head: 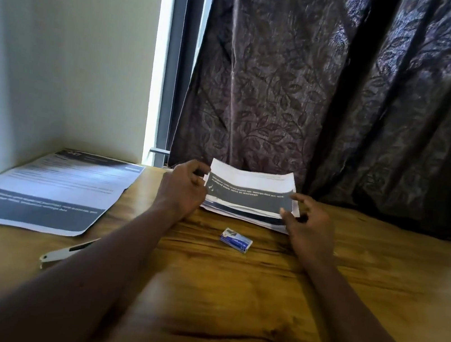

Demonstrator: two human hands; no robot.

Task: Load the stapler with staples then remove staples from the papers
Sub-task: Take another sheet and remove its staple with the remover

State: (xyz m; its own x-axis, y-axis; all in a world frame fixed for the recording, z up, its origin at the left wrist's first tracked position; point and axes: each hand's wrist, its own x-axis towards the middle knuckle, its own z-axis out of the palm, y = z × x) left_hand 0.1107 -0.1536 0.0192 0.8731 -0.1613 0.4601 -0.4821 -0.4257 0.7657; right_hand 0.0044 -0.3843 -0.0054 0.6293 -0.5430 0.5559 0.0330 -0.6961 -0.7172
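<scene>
A pale wall, a narrow strip of bright window with a dark frame and a heavy dark purple curtain [348, 95] with a leaf pattern close off the back of a brown wooden desk [227, 304] with strong grain. At the far middle of the desk, just in front of the curtain, lies a stack of white printed papers [246, 198] whose top sheet carries a broad dark grey band with pale lettering; its far edge curves upward. The left hand [183, 187] is at the stack's left side, its fingers curled round the far left corner of the top sheet and pinching it. The right hand [310, 225] is at the stack's near right corner, the thumb tip touching the paper's edge and the other fingers loosely bent above it; whether it actually grips the sheet cannot be told. Just in front of the stack, between the two forearms, a small blue and white cardboard staple box [236, 240] lies flat on the wood, apart from both hands. Well to the left, along the wall, a second large printed sheet [47, 187] with a dark band near its front edge lies flat. Near it, a slim white object [66, 252] with a dark slot pokes out from under the left forearm; what it is cannot be told.
</scene>
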